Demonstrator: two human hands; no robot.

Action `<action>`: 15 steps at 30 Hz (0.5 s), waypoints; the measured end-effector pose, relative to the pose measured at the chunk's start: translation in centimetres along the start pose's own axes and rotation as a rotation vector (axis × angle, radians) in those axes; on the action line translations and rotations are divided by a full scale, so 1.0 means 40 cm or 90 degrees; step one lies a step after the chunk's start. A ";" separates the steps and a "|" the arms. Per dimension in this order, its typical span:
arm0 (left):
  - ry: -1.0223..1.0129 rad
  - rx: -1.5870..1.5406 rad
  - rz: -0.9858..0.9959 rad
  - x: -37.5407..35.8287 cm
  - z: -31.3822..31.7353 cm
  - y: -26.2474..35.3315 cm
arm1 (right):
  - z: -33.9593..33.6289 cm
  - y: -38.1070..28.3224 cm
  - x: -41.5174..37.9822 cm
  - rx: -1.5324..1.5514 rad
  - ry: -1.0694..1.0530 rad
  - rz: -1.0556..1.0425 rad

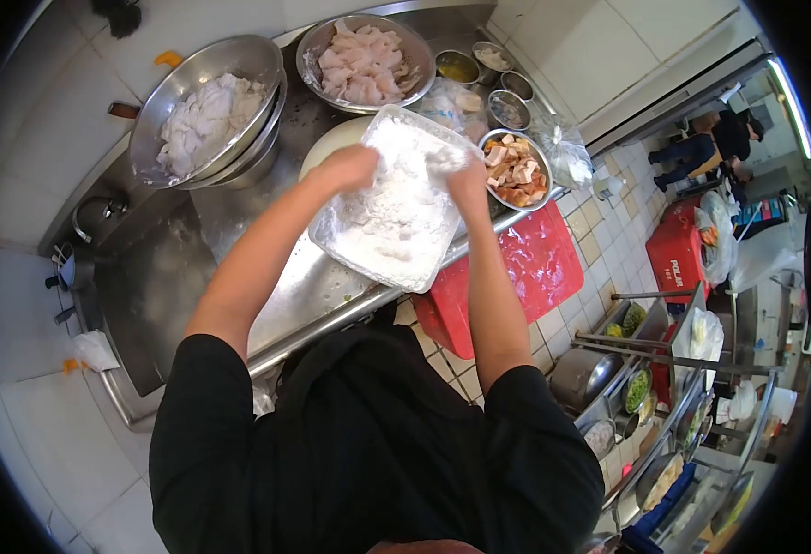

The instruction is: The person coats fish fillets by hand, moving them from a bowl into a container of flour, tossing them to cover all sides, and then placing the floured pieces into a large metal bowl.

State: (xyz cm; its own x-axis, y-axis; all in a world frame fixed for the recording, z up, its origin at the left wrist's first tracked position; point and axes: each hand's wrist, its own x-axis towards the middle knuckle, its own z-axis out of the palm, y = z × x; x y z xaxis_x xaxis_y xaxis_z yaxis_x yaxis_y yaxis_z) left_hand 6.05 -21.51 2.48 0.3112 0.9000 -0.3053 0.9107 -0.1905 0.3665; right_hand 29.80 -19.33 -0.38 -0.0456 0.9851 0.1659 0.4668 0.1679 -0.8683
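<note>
A translucent plastic tub (331, 247) of white powder like flour (391, 217) rests over the steel counter, tilted in view. My left hand (350, 169) is at the tub's left side, its fingers over the powder and blurred. At the right side, my right hand (465, 185) reaches over the rim, with powder around its smeared fingertips. I cannot make out whether either hand grips anything. Partly hidden behind the tub is a pale round container (336, 140). Close to my right hand stands a bowl of cut, browned chunks (516, 171).
A steel bowl of pale raw meat strips (364, 65) stands at the back. Left of it, stacked bowls (151, 125) hold a white-coated mass (211, 125). Small metal containers (457, 66) line the back right. A red crate (553, 258) sits below the counter edge; a person (728, 138) is farther off.
</note>
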 end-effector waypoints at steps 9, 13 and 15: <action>0.188 -0.295 0.015 -0.030 0.015 -0.011 | 0.091 -0.004 -0.099 -0.068 -0.110 -0.052; 0.195 -0.528 0.005 -0.016 -0.002 -0.012 | 0.069 -0.007 -0.075 0.475 -0.068 0.208; 0.179 -0.670 0.018 0.001 0.002 0.014 | 0.068 -0.013 -0.072 0.709 -0.088 0.256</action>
State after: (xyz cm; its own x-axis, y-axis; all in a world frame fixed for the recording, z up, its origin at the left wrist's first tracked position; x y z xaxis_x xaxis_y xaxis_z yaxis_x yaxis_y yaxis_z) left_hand 6.60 -21.60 2.59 0.1326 0.9836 -0.1226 0.1735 0.0987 0.9799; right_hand 27.28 -22.13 -1.70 -0.1986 0.9586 -0.2039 -0.5505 -0.2813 -0.7860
